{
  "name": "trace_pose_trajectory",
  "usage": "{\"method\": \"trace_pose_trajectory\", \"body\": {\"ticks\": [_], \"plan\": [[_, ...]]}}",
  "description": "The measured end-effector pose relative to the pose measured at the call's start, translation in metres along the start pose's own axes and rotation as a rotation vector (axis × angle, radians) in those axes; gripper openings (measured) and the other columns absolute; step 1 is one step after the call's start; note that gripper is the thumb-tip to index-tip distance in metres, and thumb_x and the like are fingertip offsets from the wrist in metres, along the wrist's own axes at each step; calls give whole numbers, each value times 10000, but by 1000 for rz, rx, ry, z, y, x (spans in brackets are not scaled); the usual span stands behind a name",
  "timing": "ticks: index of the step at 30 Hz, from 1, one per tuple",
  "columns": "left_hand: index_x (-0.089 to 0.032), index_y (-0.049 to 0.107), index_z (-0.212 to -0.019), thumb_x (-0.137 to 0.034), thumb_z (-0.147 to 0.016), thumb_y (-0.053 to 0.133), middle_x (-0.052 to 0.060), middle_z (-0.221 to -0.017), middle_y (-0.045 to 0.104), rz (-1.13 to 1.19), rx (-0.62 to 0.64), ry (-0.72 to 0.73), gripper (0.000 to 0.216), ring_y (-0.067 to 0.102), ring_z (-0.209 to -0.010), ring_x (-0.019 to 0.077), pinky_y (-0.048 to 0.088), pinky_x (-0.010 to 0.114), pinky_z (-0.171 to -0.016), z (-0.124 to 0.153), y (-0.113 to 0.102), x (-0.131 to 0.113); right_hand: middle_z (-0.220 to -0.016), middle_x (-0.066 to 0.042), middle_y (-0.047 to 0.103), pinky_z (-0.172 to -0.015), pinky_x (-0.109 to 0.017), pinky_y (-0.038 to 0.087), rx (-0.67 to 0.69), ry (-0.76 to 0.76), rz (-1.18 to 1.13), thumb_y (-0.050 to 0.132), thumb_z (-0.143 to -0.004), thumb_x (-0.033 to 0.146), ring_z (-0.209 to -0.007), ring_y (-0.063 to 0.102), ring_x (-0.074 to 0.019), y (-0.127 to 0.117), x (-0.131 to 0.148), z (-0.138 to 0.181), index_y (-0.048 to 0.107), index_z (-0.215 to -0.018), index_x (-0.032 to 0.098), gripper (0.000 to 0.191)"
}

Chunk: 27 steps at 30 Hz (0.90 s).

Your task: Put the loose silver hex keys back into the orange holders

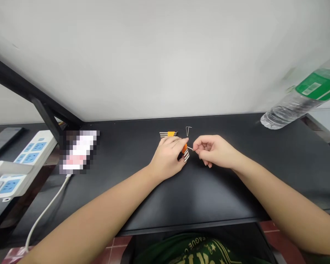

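My left hand [169, 156] lies closed over an orange holder with several silver hex keys [185, 153] on the black tabletop [209, 190]. My right hand [213, 150] pinches one thin hex key [190, 148], whose tip meets the holder. A second orange holder of hex keys [168, 134] lies just behind my left hand. One small loose hex key [188, 129] lies behind the hands, near the wall.
A clear plastic bottle with a green label [299, 99] lies at the right rear. White power strips with blue sockets [22, 161] and a white cable [48, 209] sit at the left. A blurred-out object [78, 152] lies left of centre. A black frame bar [30, 93] crosses the wall.
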<state>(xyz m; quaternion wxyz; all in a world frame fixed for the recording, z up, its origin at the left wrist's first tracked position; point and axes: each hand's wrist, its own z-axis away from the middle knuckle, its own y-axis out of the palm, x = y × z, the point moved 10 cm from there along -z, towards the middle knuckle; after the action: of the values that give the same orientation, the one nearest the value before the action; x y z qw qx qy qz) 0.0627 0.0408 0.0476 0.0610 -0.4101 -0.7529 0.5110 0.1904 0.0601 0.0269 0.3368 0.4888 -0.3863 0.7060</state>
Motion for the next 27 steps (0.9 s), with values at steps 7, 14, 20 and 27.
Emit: {"method": "trace_pose_trajectory", "body": {"ticks": [7, 14, 20, 27], "plan": [[-189, 598, -1343, -146, -834, 618, 82, -1167, 766, -25, 7, 20, 511, 624, -1263, 269, 439, 459, -1111, -1, 1, -5, -553, 57, 577, -323, -197, 473, -24, 102, -189, 629, -672, 133, -400, 521, -94, 1, -7, 1, 655, -821, 191, 161], [-190, 605, -1331, -156, -845, 609, 82, -1161, 772, -49, 14, 22, 487, 620, -1275, 280, 428, 474, -1115, -1, 2, -6, -524, 61, 582, -295, -186, 434, -92, 147, -307, 639, -677, 159, -367, 491, -89, 2, -14, -2, 649, -825, 193, 153], [-197, 611, -1328, -161, -878, 586, 99, -1251, 745, -130, 17, 49, 452, 615, -1289, 295, 374, 529, -1165, -1, 2, -13, -491, 70, 560, -282, -192, 422, -143, 146, -333, 633, -667, 143, -356, 499, -103, 4, -13, 1, 634, -811, 208, 158], [-223, 633, -1279, -155, -871, 583, 77, -1252, 748, -117, 24, 32, 417, 613, -1296, 293, 340, 547, -1192, -1, 1, -15, -533, 59, 585, -307, -209, 464, -168, 145, -381, 756, -730, 220, -380, 535, -111, 17, -19, -1, 644, -869, 202, 180]]}}
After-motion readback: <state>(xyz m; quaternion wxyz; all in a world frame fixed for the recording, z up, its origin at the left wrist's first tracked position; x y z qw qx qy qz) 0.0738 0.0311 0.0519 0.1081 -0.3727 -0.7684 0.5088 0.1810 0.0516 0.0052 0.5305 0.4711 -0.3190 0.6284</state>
